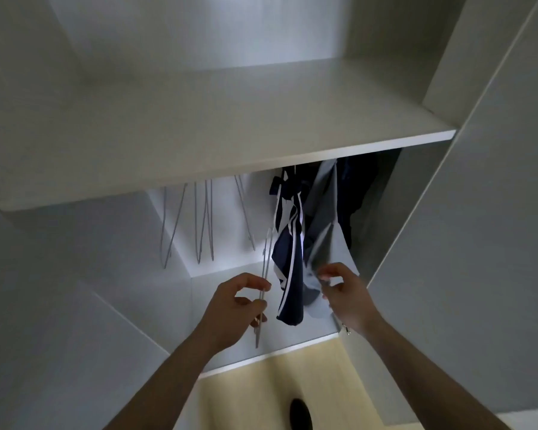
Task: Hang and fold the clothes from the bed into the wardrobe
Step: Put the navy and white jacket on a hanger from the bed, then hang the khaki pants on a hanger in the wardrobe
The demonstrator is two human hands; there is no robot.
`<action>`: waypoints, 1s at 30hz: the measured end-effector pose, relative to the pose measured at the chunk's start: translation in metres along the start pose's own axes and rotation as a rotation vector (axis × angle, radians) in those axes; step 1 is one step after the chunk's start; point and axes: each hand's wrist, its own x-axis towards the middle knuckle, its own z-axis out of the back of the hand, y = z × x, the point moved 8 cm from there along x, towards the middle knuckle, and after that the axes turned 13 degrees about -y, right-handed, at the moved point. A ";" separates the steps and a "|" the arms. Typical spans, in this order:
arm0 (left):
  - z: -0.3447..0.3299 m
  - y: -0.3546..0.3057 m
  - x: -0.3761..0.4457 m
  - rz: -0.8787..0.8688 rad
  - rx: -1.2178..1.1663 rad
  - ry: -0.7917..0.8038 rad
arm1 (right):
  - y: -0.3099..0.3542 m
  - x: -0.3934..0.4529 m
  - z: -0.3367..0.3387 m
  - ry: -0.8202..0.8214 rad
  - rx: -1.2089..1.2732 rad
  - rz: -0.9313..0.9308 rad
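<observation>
Left hand (230, 308): fingers pinched on an empty wire hanger (263, 293) hanging in the wardrobe (199, 119).
Right hand (345, 293): fingertips narrowed onto the hem of the grey garment (326, 231).
Navy striped garment (288, 268): hangs between the two sets of fingers, just beside the hanger.
Spare hangers (202, 225): beyond the left fingers.
Risk: a tug on the hem likely slips the grey garment off.
Risk: the hanger may snag the navy cloth.

Two bare forearms, sleeveless to the frame edge, no rings or watch visible
</observation>
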 end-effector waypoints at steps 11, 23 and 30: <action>-0.008 0.041 -0.043 0.005 0.262 0.310 | -0.084 -0.154 0.017 -0.093 -0.113 -0.205; -0.117 0.044 -0.186 -0.211 0.541 0.844 | -0.200 -0.353 0.086 -0.281 0.134 -0.637; -0.193 0.037 -0.353 -0.307 0.491 1.182 | -0.252 -0.501 0.150 -0.552 0.378 -0.795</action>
